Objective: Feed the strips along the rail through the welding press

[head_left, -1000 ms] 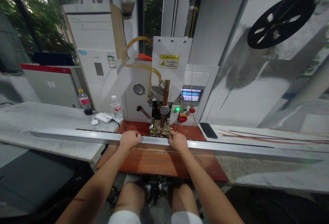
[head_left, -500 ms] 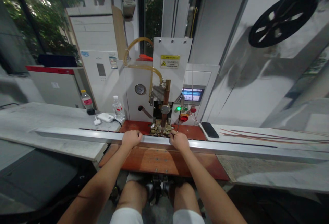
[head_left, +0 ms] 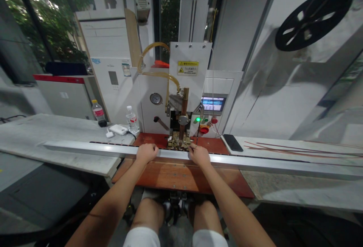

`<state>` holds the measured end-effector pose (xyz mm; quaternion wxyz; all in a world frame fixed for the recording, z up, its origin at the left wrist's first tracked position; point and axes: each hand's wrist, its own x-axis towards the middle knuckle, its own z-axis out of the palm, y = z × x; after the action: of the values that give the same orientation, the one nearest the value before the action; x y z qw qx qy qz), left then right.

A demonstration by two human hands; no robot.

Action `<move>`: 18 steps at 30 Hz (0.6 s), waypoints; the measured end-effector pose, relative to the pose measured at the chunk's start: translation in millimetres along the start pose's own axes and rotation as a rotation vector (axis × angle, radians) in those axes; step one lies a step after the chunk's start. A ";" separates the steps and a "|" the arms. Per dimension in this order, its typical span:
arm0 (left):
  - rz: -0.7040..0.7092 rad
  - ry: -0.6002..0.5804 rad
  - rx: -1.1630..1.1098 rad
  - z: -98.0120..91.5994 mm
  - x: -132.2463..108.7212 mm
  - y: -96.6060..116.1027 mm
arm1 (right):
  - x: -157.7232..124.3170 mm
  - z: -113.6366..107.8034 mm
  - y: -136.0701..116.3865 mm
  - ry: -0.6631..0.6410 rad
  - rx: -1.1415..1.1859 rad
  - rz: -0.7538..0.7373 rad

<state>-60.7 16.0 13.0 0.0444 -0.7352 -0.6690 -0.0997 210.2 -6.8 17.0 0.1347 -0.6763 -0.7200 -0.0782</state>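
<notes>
A long silver metal bar (head_left: 232,160) crosses the workbench in front of a white machine (head_left: 190,78). Along the bar's back edge runs a thin dark strip (head_left: 109,144). My left hand (head_left: 146,152) lies over the bar, its fingers closed at the strip on the left of the brass-coloured clamp fixture (head_left: 179,141). On the fixture's right, my right hand (head_left: 200,155) is closed in a pinch at the same strip. My fingers hide the exact grip points. A copper-coloured upright bar (head_left: 184,105) stands over the fixture between the hands.
Left of the machine stand a clear water bottle (head_left: 131,120), a cola bottle (head_left: 98,113) and a white power bank (head_left: 118,129). A phone (head_left: 233,142) and several thin copper-coloured rods (head_left: 283,148) lie at right. A lit screen (head_left: 214,103) and a red knob (head_left: 204,129) face me.
The view has shifted slightly. Both hands keep the same places on either side of the fixture, and the bar and strip look unmoved.
</notes>
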 end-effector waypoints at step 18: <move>0.070 0.177 -0.057 2.6 -13.1 -0.1 | -8.3 14.0 4.0 0.192 0.037 -0.074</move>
<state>-61.7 3.7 7.7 0.0856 -0.7475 -0.6332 -0.1816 213.4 -10.3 0.9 0.2125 -0.6361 -0.7295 -0.1341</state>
